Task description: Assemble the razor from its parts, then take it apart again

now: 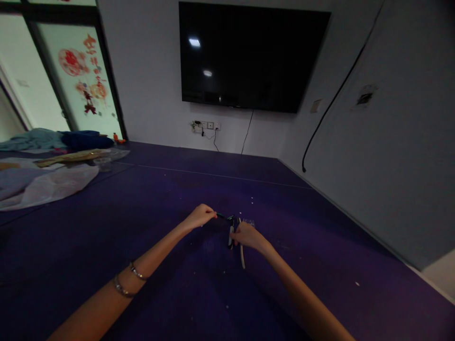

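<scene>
Dark pen (pixel 223 217) in left pinch (pixel 202 216)

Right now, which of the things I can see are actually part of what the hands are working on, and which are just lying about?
In hand:
- left hand pinching a thin dark tool
- right hand on slim black and white pieces; what they are is too small to tell

Lying about:
- crumpled sheets far left on the purple floor
- blue bundle
- wall screen

The floor (pixel 149 265) looks like matt purple carpet, flecked with pale crumbs. Crumpled cloth (pixel 46 184) lies at its left edge. Two bracelets (pixel 130 279) glint like metal. The television screen (pixel 249 57) is glossy black.
</scene>
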{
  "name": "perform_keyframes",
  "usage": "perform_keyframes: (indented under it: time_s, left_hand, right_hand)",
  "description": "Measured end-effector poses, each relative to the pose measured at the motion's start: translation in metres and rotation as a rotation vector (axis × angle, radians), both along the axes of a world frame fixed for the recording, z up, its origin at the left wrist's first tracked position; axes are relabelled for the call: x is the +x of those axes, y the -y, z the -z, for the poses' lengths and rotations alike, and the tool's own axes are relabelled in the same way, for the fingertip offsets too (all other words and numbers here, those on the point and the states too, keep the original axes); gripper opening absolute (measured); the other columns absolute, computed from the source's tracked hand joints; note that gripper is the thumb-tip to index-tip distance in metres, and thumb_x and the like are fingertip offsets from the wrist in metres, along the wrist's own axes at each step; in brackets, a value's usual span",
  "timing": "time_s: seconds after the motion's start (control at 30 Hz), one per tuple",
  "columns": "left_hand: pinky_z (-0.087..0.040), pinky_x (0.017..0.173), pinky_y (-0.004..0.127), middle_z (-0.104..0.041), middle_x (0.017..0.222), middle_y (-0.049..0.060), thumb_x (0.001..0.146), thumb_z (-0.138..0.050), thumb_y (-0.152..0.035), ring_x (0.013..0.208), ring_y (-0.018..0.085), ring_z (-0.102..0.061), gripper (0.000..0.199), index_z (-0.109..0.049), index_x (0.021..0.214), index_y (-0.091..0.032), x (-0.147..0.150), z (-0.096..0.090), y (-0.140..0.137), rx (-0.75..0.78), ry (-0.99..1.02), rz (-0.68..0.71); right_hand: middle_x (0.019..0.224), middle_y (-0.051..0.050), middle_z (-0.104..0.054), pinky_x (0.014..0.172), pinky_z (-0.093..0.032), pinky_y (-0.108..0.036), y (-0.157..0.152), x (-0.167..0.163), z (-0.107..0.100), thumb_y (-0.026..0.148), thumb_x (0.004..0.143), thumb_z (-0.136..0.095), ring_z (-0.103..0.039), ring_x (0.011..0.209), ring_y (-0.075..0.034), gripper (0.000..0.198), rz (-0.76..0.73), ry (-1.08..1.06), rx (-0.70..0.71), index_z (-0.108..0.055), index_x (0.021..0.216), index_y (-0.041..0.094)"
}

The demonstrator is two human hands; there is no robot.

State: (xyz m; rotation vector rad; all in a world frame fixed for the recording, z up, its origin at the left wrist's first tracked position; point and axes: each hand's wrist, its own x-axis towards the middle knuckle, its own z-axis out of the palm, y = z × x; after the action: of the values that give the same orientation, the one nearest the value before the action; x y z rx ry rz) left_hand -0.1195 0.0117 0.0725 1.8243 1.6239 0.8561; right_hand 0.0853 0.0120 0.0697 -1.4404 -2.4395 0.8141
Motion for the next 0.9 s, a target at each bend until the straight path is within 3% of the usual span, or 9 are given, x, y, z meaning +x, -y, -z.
perform_keyframes:
  time_s: [0.2, 0.4, 0.6, 0.9]
  left_hand:
    - [-0.041, 0.072, 0.028, -0.07, 0.081, 0.008, 0.074, -0.05, -0.025, 0.075, 0.02, -0.061, 0.023, -0.071, 0.08, -0.017, -0.005, 0.009, -0.004, 0.2, -0.165, 0.001]
    - [-0.037, 0.088, 0.033, -0.068, 0.095, 0.007, 0.077, -0.055, -0.028, 0.093, 0.022, -0.056, 0.021, -0.07, 0.089, -0.021, -0.013, 0.032, -0.029, 0.299, -0.273, 0.006]
    - [-0.037, 0.088, 0.034, -0.067, 0.097, 0.006, 0.076, -0.058, -0.026, 0.095, 0.022, -0.053, 0.021, -0.07, 0.092, -0.021, -0.013, 0.042, -0.049, 0.319, -0.338, 0.124]
    - [-0.037, 0.085, 0.034, -0.065, 0.097, 0.007, 0.078, -0.055, -0.023, 0.097, 0.024, -0.05, 0.02, -0.072, 0.089, -0.023, -0.01, 0.04, -0.051, 0.366, -0.485, 0.163]
  right_hand:
    - [0.042, 0.0, -0.052, 0.042, -0.028, -0.021, -0.01, 0.022, -0.006, 0.028, 0.073, -0.052, -0.047, 0.042, -0.01, 0.029, 0.098, -0.037, 0.048, -0.064, 0.05, 0.015]
    - [0.042, 0.002, -0.05, 0.044, -0.031, -0.02, -0.025, 0.051, -0.001, 0.029, 0.076, -0.049, -0.044, 0.042, -0.009, 0.029, 0.063, -0.19, 0.035, -0.066, 0.058, 0.014]
    - [0.044, 0.002, -0.05, 0.043, -0.029, -0.019, -0.033, 0.071, 0.005, 0.03, 0.077, -0.048, -0.04, 0.041, -0.008, 0.029, 0.105, -0.238, 0.036, -0.065, 0.061, 0.013]
    - [0.046, 0.003, -0.045, 0.042, -0.027, -0.019, -0.029, 0.078, -0.008, 0.035, 0.079, -0.045, -0.038, 0.042, -0.008, 0.032, 0.152, -0.33, 0.042, -0.062, 0.064, 0.013]
